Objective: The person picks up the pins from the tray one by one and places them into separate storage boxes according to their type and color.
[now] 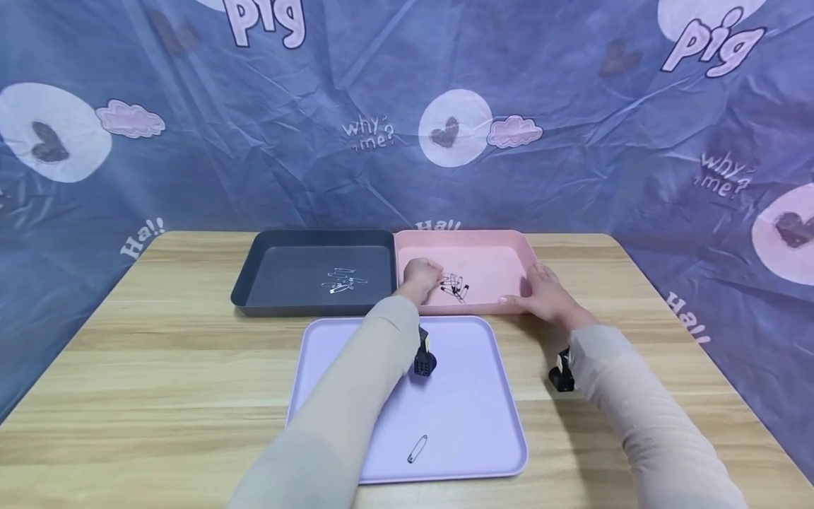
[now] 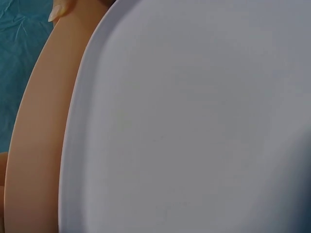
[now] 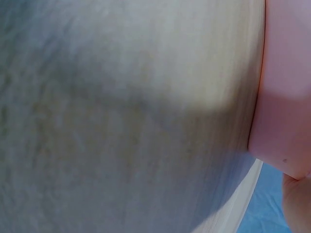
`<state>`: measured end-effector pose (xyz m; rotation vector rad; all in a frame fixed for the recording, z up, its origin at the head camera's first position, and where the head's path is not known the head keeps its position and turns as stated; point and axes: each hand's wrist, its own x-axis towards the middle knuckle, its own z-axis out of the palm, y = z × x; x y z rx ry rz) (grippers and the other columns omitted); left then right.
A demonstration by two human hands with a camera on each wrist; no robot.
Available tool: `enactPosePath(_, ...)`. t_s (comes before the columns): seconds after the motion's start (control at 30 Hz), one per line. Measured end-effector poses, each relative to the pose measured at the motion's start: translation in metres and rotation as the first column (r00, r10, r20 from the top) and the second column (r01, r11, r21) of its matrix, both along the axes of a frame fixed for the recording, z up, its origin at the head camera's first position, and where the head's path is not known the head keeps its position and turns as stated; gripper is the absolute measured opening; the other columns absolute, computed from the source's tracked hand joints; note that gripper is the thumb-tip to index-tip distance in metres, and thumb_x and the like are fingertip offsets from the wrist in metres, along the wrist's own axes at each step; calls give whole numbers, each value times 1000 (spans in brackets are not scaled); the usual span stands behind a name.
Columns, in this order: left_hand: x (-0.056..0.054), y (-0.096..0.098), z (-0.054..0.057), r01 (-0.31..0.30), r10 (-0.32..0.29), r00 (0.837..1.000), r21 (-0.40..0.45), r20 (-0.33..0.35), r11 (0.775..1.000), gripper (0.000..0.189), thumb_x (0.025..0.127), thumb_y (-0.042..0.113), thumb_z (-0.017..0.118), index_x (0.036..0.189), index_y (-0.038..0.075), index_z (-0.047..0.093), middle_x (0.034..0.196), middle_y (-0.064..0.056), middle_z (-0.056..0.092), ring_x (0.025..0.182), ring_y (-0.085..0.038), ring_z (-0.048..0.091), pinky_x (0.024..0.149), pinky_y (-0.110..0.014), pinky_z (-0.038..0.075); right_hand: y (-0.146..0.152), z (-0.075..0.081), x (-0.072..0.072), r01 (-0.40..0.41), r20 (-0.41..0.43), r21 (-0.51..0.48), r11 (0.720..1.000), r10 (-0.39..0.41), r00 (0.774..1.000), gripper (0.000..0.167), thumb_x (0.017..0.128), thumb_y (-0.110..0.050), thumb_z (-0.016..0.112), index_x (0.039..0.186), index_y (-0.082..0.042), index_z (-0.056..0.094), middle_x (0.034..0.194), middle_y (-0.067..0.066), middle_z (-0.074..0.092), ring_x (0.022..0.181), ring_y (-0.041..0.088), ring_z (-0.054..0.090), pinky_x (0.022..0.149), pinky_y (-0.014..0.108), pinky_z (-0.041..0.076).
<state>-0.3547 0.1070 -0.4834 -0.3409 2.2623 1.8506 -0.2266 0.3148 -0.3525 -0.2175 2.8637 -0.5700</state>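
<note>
My left hand [image 1: 421, 277] reaches over the front wall of a pink tray [image 1: 473, 309], its fingers bent inward at the left side. Beside those fingers a small pile of black safety pins [image 1: 455, 288] lies on the tray floor. Whether the left hand pinches a pin I cannot tell, as its fingertips are hidden. At the front right corner my right hand [image 1: 543, 293] grips the pink tray, thumb over the front rim and fingers along the right wall. The right thumb [image 2: 59, 8] also shows in the left wrist view.
A dark grey tray [image 1: 289, 276] holding several silver safety pins [image 1: 342, 283] adjoins the pink one on the left. In front lies a lilac tray [image 1: 470, 410] with a single black safety pin [image 1: 417, 449]. All stand on a wooden table [image 1: 159, 367] before a printed blue cloth [image 1: 286, 155].
</note>
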Motion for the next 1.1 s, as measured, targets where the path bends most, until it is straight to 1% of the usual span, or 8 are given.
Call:
enactPosePath(0.2,-27,3,-21,11,-11,1000,-6,-16,1000,9,74,2,56,74,5,65,65,-5,61,56,-14,59,50,-23,48,-1,1,-3,-7,-1,10,1000,7,1000,110,71,-62,52,133,12,-2,136,31,-2,124,43,-5,99,51,0)
enactPosePath(0.3,-33,0,-24,25,-29,998,-78,-56,997,12,71,2,55,70,9,65,60,-1,59,51,-12,57,46,-23,46,-2,1,-4,-11,-3,3,1000,11,1000,110,71,-62,52,133,11,-2,137,30,-3,124,43,-5,99,51,0)
enactPosePath(0.4,-30,-6,-16,36,-45,997,-140,-63,989,14,69,2,55,71,12,65,63,1,59,53,-12,56,47,-23,45,-3,0,-5,-16,-4,-4,1000,16,1000,110,71,-62,53,133,11,-2,137,30,-3,124,43,-4,99,51,0)
enactPosePath(0.47,-23,-12,-2,54,-62,997,-156,-44,986,13,72,5,57,75,13,66,68,1,60,58,-12,56,51,-24,45,-4,0,-6,-17,-2,-5,1000,17,1000,110,71,-62,53,133,11,-2,137,30,-3,124,43,-4,99,51,0)
enactPosePath(0.63,-9,-19,26,77,-77,997,-20,-11,997,6,74,12,63,79,12,66,71,1,62,63,-9,58,57,-23,47,-3,1,-5,-12,3,-6,1000,12,1000,111,71,-62,53,133,11,-3,137,30,-4,124,43,-5,98,52,0)
enactPosePath(0.87,-10,-10,23,114,-115,993,107,11,988,13,74,7,58,84,3,65,74,-7,62,65,-17,60,58,-27,49,-1,0,-2,-15,-14,13,1000,15,1000,107,73,-60,53,132,13,1,136,32,-1,123,45,-3,98,52,1)
enactPosePath(1.0,20,-21,58,175,-176,984,212,-18,961,12,73,6,61,83,-1,64,78,-9,63,69,-16,61,60,-23,49,-1,-1,0,-14,-13,11,1000,14,1000,108,73,-59,53,131,15,2,135,34,0,124,44,-3,99,51,1)
enactPosePath(1.1,62,-34,114,201,-209,978,234,10,951,20,77,4,59,93,-5,61,93,-15,62,83,-20,60,70,-23,48,0,-1,-1,-15,-9,10,1000,15,1000,109,72,-60,53,131,14,1,135,33,-1,124,44,-3,99,50,0)
